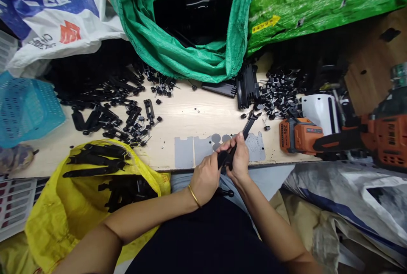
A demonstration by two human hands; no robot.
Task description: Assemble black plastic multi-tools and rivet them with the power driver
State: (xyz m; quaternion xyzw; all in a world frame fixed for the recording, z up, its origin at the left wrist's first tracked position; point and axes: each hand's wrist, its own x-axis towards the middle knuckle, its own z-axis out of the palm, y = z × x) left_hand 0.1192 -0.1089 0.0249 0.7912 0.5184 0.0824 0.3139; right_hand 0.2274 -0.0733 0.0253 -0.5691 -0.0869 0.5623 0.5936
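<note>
Both hands meet over the front edge of the wooden bench [178, 117], close to my body. My right hand [240, 157] is wrapped round a long black plastic part [249, 125], whose forked end points up and away to the right. My left hand [206, 176], with a gold bangle at the wrist, grips the lower end of the same part, near a rounded black joint. Fingers cover much of that joint. Under the hands lie grey sheet patches [183, 152] at the bench edge. Another black piece with a round knob [227, 192] shows near my lap.
Black knobs with metal pins [280, 92] and black clips [98, 117] lie in heaps. An orange cordless tool [302, 136] rests at right. A green sack [178, 64] stands behind; a yellow bag [63, 206] with black parts hangs at left, below a blue basket [28, 109].
</note>
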